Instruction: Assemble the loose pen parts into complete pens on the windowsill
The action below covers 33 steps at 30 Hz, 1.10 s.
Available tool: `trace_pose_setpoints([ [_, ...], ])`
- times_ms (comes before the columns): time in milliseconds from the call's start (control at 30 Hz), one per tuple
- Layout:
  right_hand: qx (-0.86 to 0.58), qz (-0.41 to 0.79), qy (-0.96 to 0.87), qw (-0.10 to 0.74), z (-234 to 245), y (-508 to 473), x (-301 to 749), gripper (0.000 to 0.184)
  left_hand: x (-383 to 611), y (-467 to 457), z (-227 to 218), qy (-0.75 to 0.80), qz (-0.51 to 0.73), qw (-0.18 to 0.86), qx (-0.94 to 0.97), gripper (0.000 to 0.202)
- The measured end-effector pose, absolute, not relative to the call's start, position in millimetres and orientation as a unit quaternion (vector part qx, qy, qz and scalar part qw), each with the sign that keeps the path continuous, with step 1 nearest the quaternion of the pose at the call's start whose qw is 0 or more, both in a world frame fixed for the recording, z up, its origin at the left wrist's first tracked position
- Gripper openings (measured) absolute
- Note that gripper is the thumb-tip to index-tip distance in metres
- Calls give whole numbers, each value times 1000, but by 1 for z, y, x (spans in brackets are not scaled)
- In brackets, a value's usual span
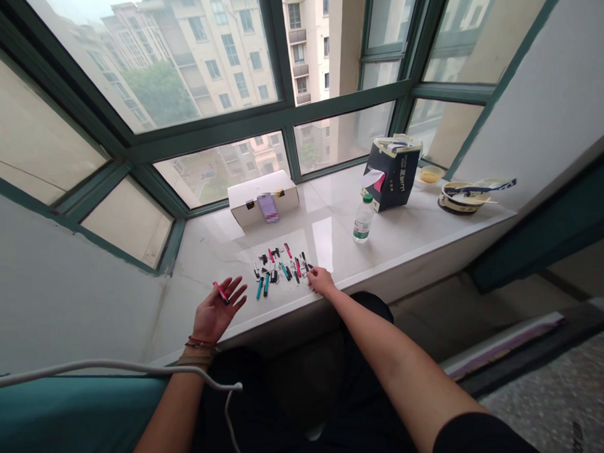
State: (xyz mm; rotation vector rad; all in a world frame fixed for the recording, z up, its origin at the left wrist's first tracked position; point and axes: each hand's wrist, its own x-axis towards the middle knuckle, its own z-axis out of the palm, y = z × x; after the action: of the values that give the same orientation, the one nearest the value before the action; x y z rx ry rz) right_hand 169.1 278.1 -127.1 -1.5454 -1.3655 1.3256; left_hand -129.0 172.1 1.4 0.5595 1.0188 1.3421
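My left hand (214, 312) is turned palm up off the left end of the spread of parts, its fingers loosely spread. A short red stick with a black end (221, 293) rests across the palm, near the thumb. My right hand (320, 280) reaches to the right edge of the spread, fingers pinched together beside a small black piece (308, 267); whatever is between the fingertips is too small to make out. Between the hands lie several teal sticks with black ends (266, 284), red sticks (298, 267) and small black and metal pieces (274, 276).
Behind the parts stands a white box (241, 206) with a purple packet (268, 208) against it. To the right are a green-capped bottle (362, 222), a dark paper bag (392, 176) and bowls (461, 203). A white cable (138, 365) crosses above my left forearm.
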Motion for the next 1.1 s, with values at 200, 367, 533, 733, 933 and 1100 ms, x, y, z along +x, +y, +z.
trace_pose_setpoints([
  [200, -593, 507, -526, 337, -126, 277, 169, 14, -116, 172, -6, 535, 505, 551, 394, 46],
  [367, -593, 505, -529, 337, -126, 276, 169, 13, -110, 169, -7, 444, 567, 611, 329, 39],
  [533, -599, 498, -530, 335, -126, 277, 168, 12, -110, 173, 14, 379, 594, 661, 257, 26],
  [733, -600, 496, -532, 334, -122, 275, 168, 12, -104, 187, 50, 374, 633, 651, 191, 24],
  [933, -604, 489, -532, 335, -119, 274, 168, 10, -95, 204, 75, 417, 633, 617, 211, 24],
  [1100, -605, 480, -540, 334, -117, 272, 168, 12, -105, 223, 63, 404, 624, 655, 140, 23],
])
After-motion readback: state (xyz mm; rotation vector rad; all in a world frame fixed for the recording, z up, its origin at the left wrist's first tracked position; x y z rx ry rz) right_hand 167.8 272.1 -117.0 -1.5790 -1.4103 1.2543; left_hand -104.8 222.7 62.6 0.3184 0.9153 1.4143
